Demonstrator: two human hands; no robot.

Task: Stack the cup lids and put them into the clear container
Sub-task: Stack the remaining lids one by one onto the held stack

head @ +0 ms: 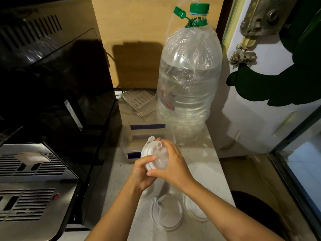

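Note:
A stack of translucent white cup lids [152,154] is held on edge above the counter between both hands. My left hand [141,174] grips it from below and the left, thumb across the rims. My right hand [173,164] presses on the top lid from the right. Just behind the hands stands the clear container [128,134], rectangular with dark blue strips at its front and back rims. Two more lids lie flat on the counter near me: one [167,213] with a small plug tab, another [195,210] to its right, partly under my right forearm.
A big clear water bottle [189,80] with a green cap stands behind the container on the right. A black and steel machine [43,136] fills the left side. The counter's right edge [224,181] drops off beside a white wall. A slotted plastic piece [137,100] lies at the back.

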